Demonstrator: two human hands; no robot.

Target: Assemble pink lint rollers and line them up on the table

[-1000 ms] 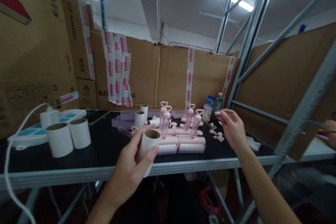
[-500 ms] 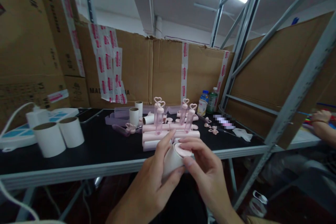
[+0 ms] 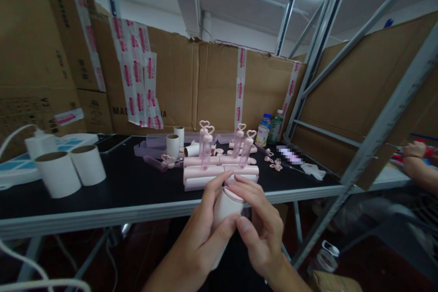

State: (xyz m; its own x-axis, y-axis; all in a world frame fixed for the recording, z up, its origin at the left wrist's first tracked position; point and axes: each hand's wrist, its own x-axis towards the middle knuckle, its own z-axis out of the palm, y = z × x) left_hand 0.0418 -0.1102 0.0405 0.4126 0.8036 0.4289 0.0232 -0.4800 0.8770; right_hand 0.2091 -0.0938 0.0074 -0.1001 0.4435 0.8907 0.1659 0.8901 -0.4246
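White roll (image 3: 227,210) is gripped by the left hand (image 3: 201,239). Right hand (image 3: 264,221) holds the pink cap (image 3: 233,194) atop the roll; press evenly.

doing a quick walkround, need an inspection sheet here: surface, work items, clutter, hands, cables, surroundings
Surface: black tabletop, metal-edged.
Work items: white tube in the hands, pink cap at its upper end; pink cylinders lying behind.
Clutter: power strip at left; two bottles and crumpled tissue at right.
Hands: left hand around the tube; right hand with fingers over the cap.
Cables: white cable from the plug.
Surroundings: cardboard panels, metal frame, another person's hand at right.
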